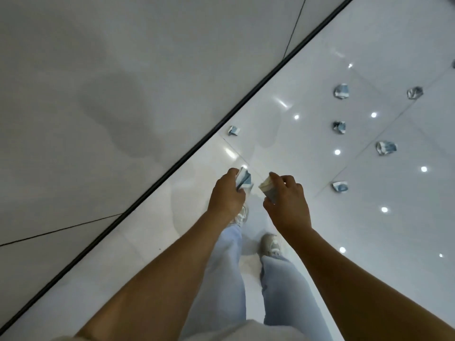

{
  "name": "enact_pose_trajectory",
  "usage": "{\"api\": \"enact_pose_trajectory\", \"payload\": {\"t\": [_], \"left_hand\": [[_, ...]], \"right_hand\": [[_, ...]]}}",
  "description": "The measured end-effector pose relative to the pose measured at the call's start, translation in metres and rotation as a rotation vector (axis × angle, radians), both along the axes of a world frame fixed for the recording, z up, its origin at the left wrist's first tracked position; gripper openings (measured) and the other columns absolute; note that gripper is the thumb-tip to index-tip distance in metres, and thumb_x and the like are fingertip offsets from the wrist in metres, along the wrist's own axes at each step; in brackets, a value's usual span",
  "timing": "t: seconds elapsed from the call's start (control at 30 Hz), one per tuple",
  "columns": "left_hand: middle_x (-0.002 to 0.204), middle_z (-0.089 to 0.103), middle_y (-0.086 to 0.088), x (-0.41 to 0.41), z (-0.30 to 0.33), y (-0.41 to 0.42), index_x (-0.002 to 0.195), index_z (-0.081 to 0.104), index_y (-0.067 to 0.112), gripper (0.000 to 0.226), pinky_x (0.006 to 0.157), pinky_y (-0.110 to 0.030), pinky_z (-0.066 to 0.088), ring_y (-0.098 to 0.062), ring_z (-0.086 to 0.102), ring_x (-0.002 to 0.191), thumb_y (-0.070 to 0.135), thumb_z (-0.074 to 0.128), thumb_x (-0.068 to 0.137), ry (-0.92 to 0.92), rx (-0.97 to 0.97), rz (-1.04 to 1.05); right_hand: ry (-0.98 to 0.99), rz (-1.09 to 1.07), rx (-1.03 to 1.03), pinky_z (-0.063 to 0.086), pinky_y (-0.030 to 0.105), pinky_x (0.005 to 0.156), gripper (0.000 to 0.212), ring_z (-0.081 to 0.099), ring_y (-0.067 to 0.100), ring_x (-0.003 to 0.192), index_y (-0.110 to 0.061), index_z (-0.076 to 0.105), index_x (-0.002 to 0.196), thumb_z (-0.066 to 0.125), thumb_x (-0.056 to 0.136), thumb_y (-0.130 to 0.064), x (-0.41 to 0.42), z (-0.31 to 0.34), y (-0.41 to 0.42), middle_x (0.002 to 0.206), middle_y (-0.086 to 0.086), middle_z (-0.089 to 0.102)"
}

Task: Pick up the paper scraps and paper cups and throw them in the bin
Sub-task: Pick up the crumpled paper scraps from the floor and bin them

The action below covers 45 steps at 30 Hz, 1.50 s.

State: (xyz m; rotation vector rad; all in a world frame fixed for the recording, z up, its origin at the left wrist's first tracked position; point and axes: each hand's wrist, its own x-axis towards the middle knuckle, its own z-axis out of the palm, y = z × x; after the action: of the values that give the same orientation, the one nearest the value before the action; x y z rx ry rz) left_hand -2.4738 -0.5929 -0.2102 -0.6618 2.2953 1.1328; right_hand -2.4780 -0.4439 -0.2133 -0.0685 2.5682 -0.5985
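Head view, looking down: both hands are reaching out over a glossy white tiled floor (295,148). Left hand (225,193) is gripping a crumpled blue-and-white paper scrap (243,179), fingers curled round it; right hand (286,201) is pinching a paper cup (267,189) between thumb and fingers. Six more crumpled scraps are lying on the floor — one (234,130) beside the wall's dark baseboard (172,168), five (339,127) scattered well apart to the right. Jeans (226,279) and sneakers (269,244) are showing below.
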Motion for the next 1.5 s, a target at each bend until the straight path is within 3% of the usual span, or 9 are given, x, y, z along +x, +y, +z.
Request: {"api": "enact_pose_trajectory", "payload": {"t": [0.07, 0.23, 0.37, 0.63, 0.77, 0.9, 1.0, 1.17, 1.5], "left_hand": [[0.112, 0.062, -0.010, 0.014, 0.022, -0.011, 0.118, 0.051, 0.011, 0.031, 0.090, -0.035, 0.052, -0.026, 0.061, 0.101, 0.010, 0.060, 0.088, 0.023, -0.026, 0.038], [0.113, 0.062, -0.012, 0.070, 0.063, -0.022, 0.124, 0.050, 0.009, 0.039, 0.084, -0.029, 0.052, -0.027, 0.061, 0.100, 0.005, 0.060, 0.087, 0.113, -0.057, 0.248], [0.121, 0.059, -0.008, 0.130, 0.083, -0.012, 0.129, 0.047, 0.014, 0.044, 0.082, -0.023, 0.047, -0.025, 0.060, 0.105, 0.007, 0.061, 0.088, 0.073, -0.065, 0.467], [0.125, 0.058, -0.010, 0.276, 0.120, 0.022, 0.133, 0.045, 0.012, 0.046, 0.091, -0.031, 0.047, -0.028, 0.059, 0.108, 0.006, 0.058, 0.089, 0.052, -0.063, 0.834], [0.118, 0.060, -0.012, 0.347, 0.132, 0.030, 0.129, 0.048, 0.010, 0.042, 0.088, -0.035, 0.048, -0.030, 0.058, 0.103, 0.004, 0.056, 0.088, 0.081, -0.067, 0.996], [0.111, 0.060, -0.008, 0.413, 0.136, 0.032, 0.125, 0.050, 0.010, 0.039, 0.078, -0.024, 0.044, -0.024, 0.058, 0.097, 0.002, 0.054, 0.087, 0.120, -0.063, 1.163], [0.109, 0.057, -0.002, 0.467, 0.138, 0.029, 0.126, 0.051, 0.011, 0.039, 0.081, -0.018, 0.039, -0.020, 0.056, 0.102, 0.003, 0.055, 0.088, 0.133, -0.078, 1.261], [0.125, 0.057, -0.011, 0.570, 0.141, 0.016, 0.134, 0.046, 0.011, 0.046, 0.094, -0.027, 0.042, -0.027, 0.055, 0.115, 0.007, 0.057, 0.090, 0.097, -0.106, 1.347], [0.129, 0.055, -0.014, 0.728, 0.132, -0.021, 0.133, 0.045, 0.010, 0.045, 0.094, -0.034, 0.047, -0.031, 0.054, 0.115, 0.011, 0.059, 0.090, 0.010, -0.107, 1.387]], "right_hand": [[0.012, 0.053, -0.001, 0.046, 0.032, 0.087, 0.060, 0.044, 0.024, 0.118, -0.021, 0.039, 0.143, 0.062, 0.088, -0.018, 0.007, 0.023, -0.010, 0.135, 0.003, 0.047], [0.018, 0.238, 0.023, 0.046, 0.033, 0.093, 0.058, 0.045, 0.026, 0.120, -0.021, 0.038, 0.144, 0.061, 0.090, -0.021, 0.034, 0.067, -0.023, 0.139, 0.005, 0.046], [0.039, 0.438, 0.010, 0.048, 0.035, 0.088, 0.057, 0.046, 0.028, 0.116, -0.020, 0.038, 0.143, 0.059, 0.090, -0.018, 0.064, 0.091, -0.023, 0.134, 0.008, 0.047], [0.055, 0.779, -0.027, 0.051, 0.034, 0.081, 0.046, 0.049, 0.027, 0.108, -0.019, 0.046, 0.131, 0.061, 0.088, -0.015, 0.152, 0.121, -0.036, 0.125, 0.009, 0.051], [0.057, 0.927, -0.040, 0.049, 0.036, 0.088, 0.055, 0.047, 0.027, 0.116, -0.020, 0.041, 0.141, 0.060, 0.089, -0.017, 0.210, 0.132, -0.047, 0.135, 0.008, 0.048], [0.043, 1.062, -0.053, 0.047, 0.033, 0.093, 0.056, 0.045, 0.025, 0.118, -0.021, 0.039, 0.144, 0.058, 0.091, -0.020, 0.268, 0.140, -0.064, 0.138, 0.005, 0.045], [0.038, 1.169, -0.060, 0.047, 0.033, 0.096, 0.057, 0.045, 0.025, 0.120, -0.020, 0.037, 0.146, 0.057, 0.092, -0.021, 0.317, 0.141, -0.080, 0.139, 0.005, 0.044], [0.011, 1.215, -0.063, 0.047, 0.033, 0.095, 0.058, 0.044, 0.025, 0.121, -0.021, 0.037, 0.146, 0.056, 0.091, -0.018, 0.413, 0.136, -0.112, 0.139, 0.004, 0.045], [-0.029, 1.175, -0.073, 0.047, 0.032, 0.087, 0.060, 0.049, 0.025, 0.114, -0.022, 0.040, 0.142, 0.061, 0.086, -0.017, 0.567, 0.117, -0.146, 0.134, 0.005, 0.049]]}}
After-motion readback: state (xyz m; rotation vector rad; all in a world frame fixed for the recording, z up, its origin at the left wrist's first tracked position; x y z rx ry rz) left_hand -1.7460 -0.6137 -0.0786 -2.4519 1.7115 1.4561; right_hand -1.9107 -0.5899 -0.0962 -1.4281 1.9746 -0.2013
